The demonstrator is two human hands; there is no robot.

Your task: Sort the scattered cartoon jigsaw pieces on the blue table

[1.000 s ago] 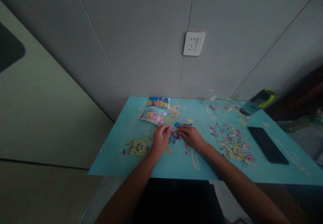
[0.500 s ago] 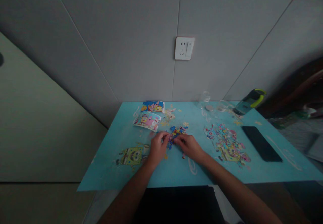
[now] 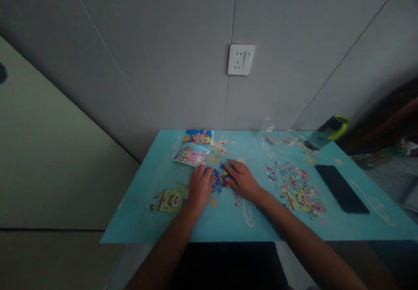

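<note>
A small cluster of joined jigsaw pieces [image 3: 219,180], mostly blue, lies mid-table on the turquoise cartoon-printed table [image 3: 153,220]. My left hand [image 3: 200,186] rests flat beside its left edge, fingers stretched forward and touching the pieces. My right hand [image 3: 241,178] lies flat on its right part, fingers spread and covering some pieces. A couple of loose pieces [image 3: 237,200] sit just below my right hand.
A heap of loose puzzle pieces [image 3: 295,187] lies to the right. Two picture cards [image 3: 193,148] sit at the back left. A black phone [image 3: 341,188], a green-lidded bottle [image 3: 326,132] and clear glass jars [image 3: 273,135] stand at the right and back. A wall socket [image 3: 241,59] is above.
Both hands went from pinching at the cluster with curled fingers to lying flat on it. The right hand slid up over the pieces. The camera view shifted slightly.
</note>
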